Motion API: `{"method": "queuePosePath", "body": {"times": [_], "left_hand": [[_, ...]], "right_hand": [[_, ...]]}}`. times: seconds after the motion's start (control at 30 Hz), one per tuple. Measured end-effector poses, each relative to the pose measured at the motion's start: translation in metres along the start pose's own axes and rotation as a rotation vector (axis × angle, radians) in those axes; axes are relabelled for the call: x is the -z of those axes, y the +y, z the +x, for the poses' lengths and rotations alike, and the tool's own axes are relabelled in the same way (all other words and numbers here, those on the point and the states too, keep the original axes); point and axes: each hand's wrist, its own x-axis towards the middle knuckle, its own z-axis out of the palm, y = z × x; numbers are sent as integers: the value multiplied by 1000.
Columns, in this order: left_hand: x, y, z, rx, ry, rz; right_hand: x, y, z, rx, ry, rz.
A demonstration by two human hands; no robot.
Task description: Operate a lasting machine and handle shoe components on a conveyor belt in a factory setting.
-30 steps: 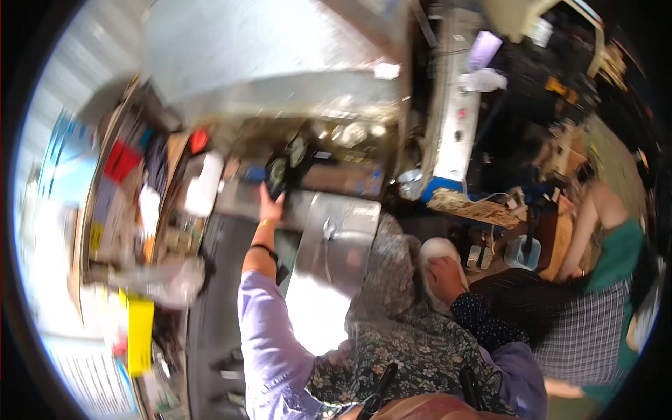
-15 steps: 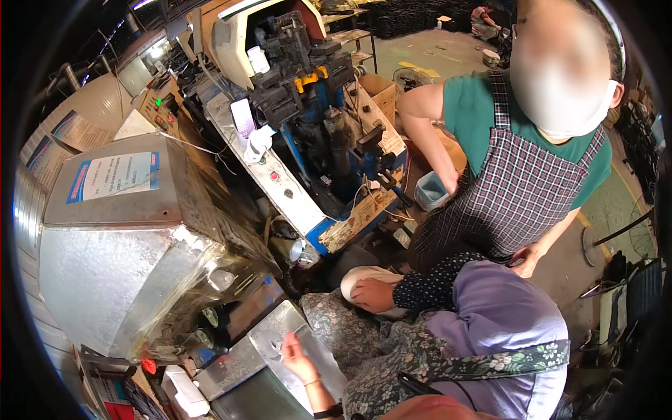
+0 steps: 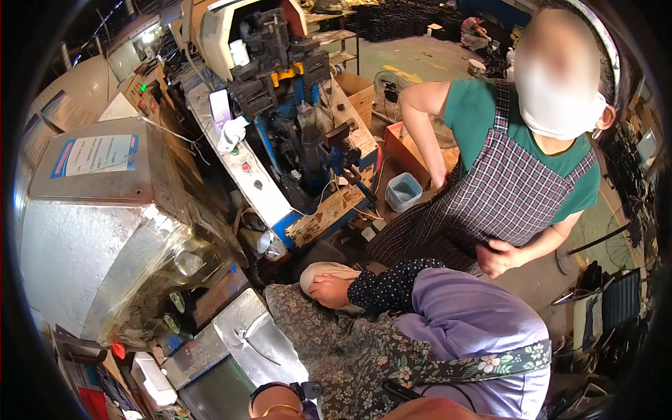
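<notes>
My right hand point(image 3: 329, 290), in a dark dotted cuff below a purple sleeve point(image 3: 476, 304), rests on a pale, rounded, cloth-like surface point(image 3: 313, 271). Its fingers lie loosely over that surface and nothing shows in them. At the lower edge only my left wrist point(image 3: 269, 401) shows, with a thin gold bracelet and a dark band; the hand itself is out of the picture. Beyond that wrist, a small scissors-like metal tool point(image 3: 242, 337) and a dark curved strip point(image 3: 266, 354) lie on a shiny metal plate point(image 3: 269, 329). A dark floral apron point(image 3: 329, 336) covers my lap.
A machine with black clamps point(image 3: 269, 77) stands ahead. To the left bulges a metal housing point(image 3: 77, 231). At right a co-worker in a checked apron point(image 3: 504, 203) stands close, near a pale blue bin point(image 3: 404, 192). A white box point(image 3: 154, 378) sits at lower left.
My left hand has drawn back from the metal plate and out below the lower edge. My right hand stays put. The co-worker's hands have shifted, and the whole view has swung slightly.
</notes>
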Motion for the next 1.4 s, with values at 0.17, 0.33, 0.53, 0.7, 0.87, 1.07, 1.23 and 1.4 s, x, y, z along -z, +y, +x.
{"method": "queuePosePath", "body": {"times": [0.17, 0.33, 0.53, 0.7, 0.87, 1.07, 1.23, 1.4], "left_hand": [[-6, 1, 7, -49, -64, -28], [-6, 10, 11, -47, -108, -16], [-16, 10, 5, -79, -38, 1], [-22, 8, -4, -102, 70, 29], [7, 39, -34, 401, 62, 555], [95, 28, -204, 1280, 309, 1047], [98, 34, -342, 1480, -328, 1441], [97, 31, -357, 1472, -236, 1535]], "right_hand": [[11, 1, -7, 21, 17, -35], [21, -2, -4, -19, -33, -92], [18, -3, -5, 17, 54, -63], [16, -3, -9, -43, -42, -86], [21, -2, -13, 0, 38, -75], [28, -2, -15, -50, 13, -35], [31, -6, -14, -66, 2, -28], [30, -11, -13, -53, 39, -25]]}}
